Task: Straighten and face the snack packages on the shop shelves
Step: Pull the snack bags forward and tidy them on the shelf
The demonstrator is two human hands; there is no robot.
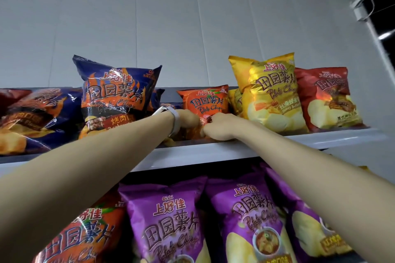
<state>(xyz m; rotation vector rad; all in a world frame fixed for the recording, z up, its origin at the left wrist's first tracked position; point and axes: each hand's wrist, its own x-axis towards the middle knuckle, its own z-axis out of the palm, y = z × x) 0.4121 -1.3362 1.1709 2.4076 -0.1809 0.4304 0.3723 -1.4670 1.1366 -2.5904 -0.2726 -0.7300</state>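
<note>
Head view: both arms are reaching up to the top shelf [213,153]. The left hand [188,119] and right hand [218,127] are gripping the lower part of a small orange bag [206,101], fingers curled onto it, with the hands nearly touching. The orange bag is standing upright near the frame's centre, facing front. A blue bag [119,94] is leaning at its 9 o'clock, and a yellow bag [269,94] is standing at its 3 o'clock. Purple bags [171,220] are sitting at 6 o'clock, on the shelf below.
</note>
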